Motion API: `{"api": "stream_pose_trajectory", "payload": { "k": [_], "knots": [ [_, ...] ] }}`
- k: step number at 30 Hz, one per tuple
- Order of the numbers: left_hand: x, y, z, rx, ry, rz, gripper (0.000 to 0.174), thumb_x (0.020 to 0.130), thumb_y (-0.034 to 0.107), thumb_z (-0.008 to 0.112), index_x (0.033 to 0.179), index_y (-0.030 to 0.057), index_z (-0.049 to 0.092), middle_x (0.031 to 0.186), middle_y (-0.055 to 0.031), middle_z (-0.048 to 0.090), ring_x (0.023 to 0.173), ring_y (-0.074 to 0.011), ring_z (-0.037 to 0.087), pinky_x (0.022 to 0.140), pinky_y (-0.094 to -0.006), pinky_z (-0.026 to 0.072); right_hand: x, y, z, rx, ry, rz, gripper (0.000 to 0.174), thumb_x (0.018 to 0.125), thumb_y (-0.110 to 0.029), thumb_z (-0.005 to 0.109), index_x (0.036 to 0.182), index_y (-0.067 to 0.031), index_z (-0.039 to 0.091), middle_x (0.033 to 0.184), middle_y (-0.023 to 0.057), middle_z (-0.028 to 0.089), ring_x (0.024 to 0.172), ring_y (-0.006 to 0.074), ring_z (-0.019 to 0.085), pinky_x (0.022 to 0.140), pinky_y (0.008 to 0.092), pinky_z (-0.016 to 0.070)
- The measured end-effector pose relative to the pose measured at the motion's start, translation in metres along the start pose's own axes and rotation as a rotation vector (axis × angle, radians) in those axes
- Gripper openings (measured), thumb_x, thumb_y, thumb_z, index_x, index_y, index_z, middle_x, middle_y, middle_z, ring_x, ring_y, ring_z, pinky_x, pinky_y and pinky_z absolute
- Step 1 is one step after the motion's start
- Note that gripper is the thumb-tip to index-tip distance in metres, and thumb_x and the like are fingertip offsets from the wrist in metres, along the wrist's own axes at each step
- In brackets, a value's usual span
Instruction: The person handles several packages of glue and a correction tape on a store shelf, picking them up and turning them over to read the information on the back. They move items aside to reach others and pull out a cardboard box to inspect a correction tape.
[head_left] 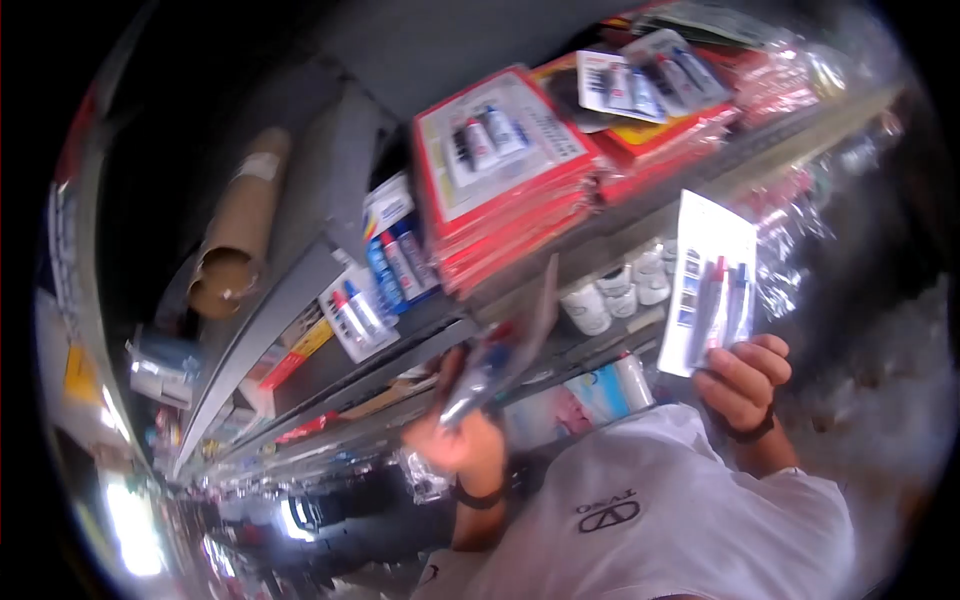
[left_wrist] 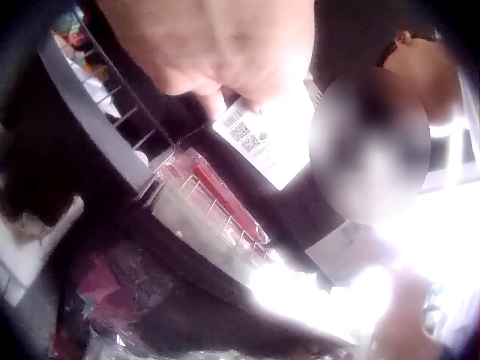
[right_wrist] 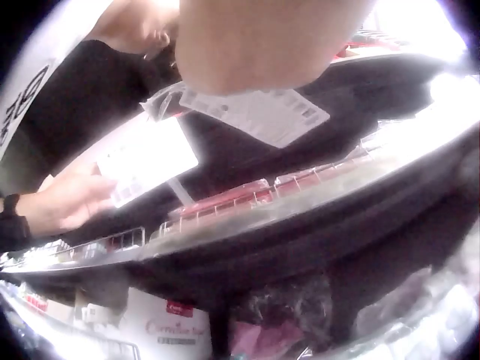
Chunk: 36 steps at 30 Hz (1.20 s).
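Observation:
My right hand grips the lower edge of a white-backed blister pack holding a red and a blue marker, raised in front of the shelf. Lower left, my left hand holds another blister pack, tilted nearly edge-on and blurred by motion. In the left wrist view, this pack's white back carries a barcode and square codes below the fingers. The right wrist view has the right hand's card under the hand, with the left hand and its bright card at left.
Red-bordered packets lie stacked on the upper shelf, with marker packs on top. More marker packs lie left of the stack. White cups or rolls stand below. A cardboard tube leans at left. A wire rail edges the shelf.

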<state>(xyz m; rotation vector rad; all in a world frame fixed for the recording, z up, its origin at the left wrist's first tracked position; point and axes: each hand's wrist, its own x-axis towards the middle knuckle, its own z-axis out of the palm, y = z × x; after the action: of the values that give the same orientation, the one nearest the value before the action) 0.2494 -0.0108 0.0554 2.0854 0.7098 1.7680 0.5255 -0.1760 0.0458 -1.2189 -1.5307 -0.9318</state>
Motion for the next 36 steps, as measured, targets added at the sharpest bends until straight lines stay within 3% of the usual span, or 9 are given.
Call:
{"api": "stream_pose_trajectory", "payload": {
  "k": [2, 4, 7, 11, 14, 18, 21, 28, 36],
  "knots": [
    [-0.006, -0.006, -0.004, -0.051, -0.016, 0.104, 0.026, 0.098, -0.006, 0.056, 0.111, -0.003, 0.034, 0.12, -0.0426, 0.06, 0.116, -0.0479, 0.064, 0.104, -0.0525, 0.0508, -0.001, -0.001, -0.001, 0.003, -0.051, 0.042, 0.028, 0.082, -0.012, 0.076, 0.108, -0.0184, 0.068, 0.118, 0.0019, 0.068, 0.1, 0.0206, 0.055, 0.08, 0.0355, 0.0459],
    [0.002, 0.004, -0.007, -0.114, -0.084, 0.181, 0.029, 0.096, 0.001, 0.063, 0.118, 0.0044, 0.046, 0.122, -0.0268, 0.067, 0.116, -0.0439, 0.066, 0.102, -0.0513, 0.052, -0.003, -0.001, 0.007, 0.024, -0.005, 0.059, 0.028, 0.084, -0.011, 0.075, 0.11, -0.0167, 0.066, 0.117, 0.004, 0.068, 0.102, 0.0228, 0.056, 0.081, 0.0372, 0.0474],
    [0.014, -0.001, -0.024, 0.043, -0.015, 0.407, 0.022, 0.099, -0.006, 0.055, 0.113, -0.0034, 0.038, 0.12, -0.043, 0.059, 0.113, -0.0497, 0.064, 0.098, -0.0539, 0.054, -0.008, -0.003, 0.014, 0.009, -0.006, 0.062, 0.028, 0.087, -0.006, 0.073, 0.111, -0.0163, 0.063, 0.12, 0.0047, 0.066, 0.106, 0.0243, 0.057, 0.082, 0.0391, 0.0493],
    [0.024, -0.004, -0.059, 0.459, 0.088, 0.341, 0.019, 0.099, -0.009, 0.053, 0.113, -0.0037, 0.041, 0.119, -0.0396, 0.062, 0.112, -0.0465, 0.066, 0.098, -0.0488, 0.0554, -0.01, -0.009, 0.024, 0.0, 0.005, 0.078, 0.033, 0.087, -0.001, 0.073, 0.113, -0.0173, 0.06, 0.12, 0.0045, 0.066, 0.106, 0.0241, 0.057, 0.083, 0.0393, 0.0498],
    [0.045, -0.012, -0.08, 0.594, 0.057, 0.341, 0.017, 0.098, -0.011, 0.053, 0.112, -0.0053, 0.046, 0.124, -0.0351, 0.063, 0.116, -0.0458, 0.065, 0.1, -0.0499, 0.0532, -0.014, -0.011, 0.031, -0.006, 0.038, 0.063, 0.019, 0.091, 0.003, 0.067, 0.104, -0.0093, 0.061, 0.115, 0.0112, 0.068, 0.103, 0.0309, 0.062, 0.087, 0.0463, 0.0523],
    [0.073, -0.021, -0.092, 0.816, 0.02, 0.102, 0.029, 0.093, -0.012, 0.054, 0.12, -0.0006, 0.059, 0.13, -0.0177, 0.066, 0.121, -0.0326, 0.065, 0.1, -0.0397, 0.0517, -0.011, -0.014, 0.036, 0.004, 0.033, 0.071, 0.021, 0.091, 0.004, 0.067, 0.106, -0.0091, 0.06, 0.115, 0.0124, 0.068, 0.104, 0.0323, 0.063, 0.089, 0.0464, 0.0526],
    [0.09, -0.029, -0.097, 0.784, -0.116, -0.076, 0.032, 0.092, -0.008, 0.058, 0.121, 0.0027, 0.063, 0.134, -0.0143, 0.064, 0.126, -0.0324, 0.06, 0.101, -0.0396, 0.0506, -0.009, -0.015, 0.039, 0.02, 0.041, 0.077, 0.023, 0.092, 0.006, 0.066, 0.107, -0.009, 0.058, 0.115, 0.0131, 0.068, 0.105, 0.033, 0.063, 0.09, 0.0462, 0.0527],
    [0.11, -0.035, -0.106, 0.692, -0.386, -0.067, 0.039, 0.088, 0.006, 0.073, 0.127, 0.0052, 0.064, 0.133, -0.0133, 0.065, 0.121, -0.0316, 0.064, 0.099, -0.0381, 0.0513, -0.013, -0.015, 0.035, 0.006, 0.034, 0.131, 0.036, 0.086, 0.008, 0.07, 0.112, -0.013, 0.057, 0.12, 0.0105, 0.066, 0.107, 0.0305, 0.061, 0.089, 0.0442, 0.0515],
    [0.115, -0.039, -0.103, 0.844, -0.181, -0.282, 0.054, 0.087, 0.023, 0.079, 0.135, 0.0106, 0.06, 0.129, -0.0179, 0.067, 0.119, -0.0331, 0.065, 0.099, -0.04, 0.0507, -0.014, -0.019, 0.029, 0.003, 0.047, 0.129, 0.04, 0.086, 0.006, 0.073, 0.115, -0.017, 0.056, 0.122, 0.0071, 0.063, 0.11, 0.0268, 0.057, 0.09, 0.0434, 0.0502]
  ]
}}
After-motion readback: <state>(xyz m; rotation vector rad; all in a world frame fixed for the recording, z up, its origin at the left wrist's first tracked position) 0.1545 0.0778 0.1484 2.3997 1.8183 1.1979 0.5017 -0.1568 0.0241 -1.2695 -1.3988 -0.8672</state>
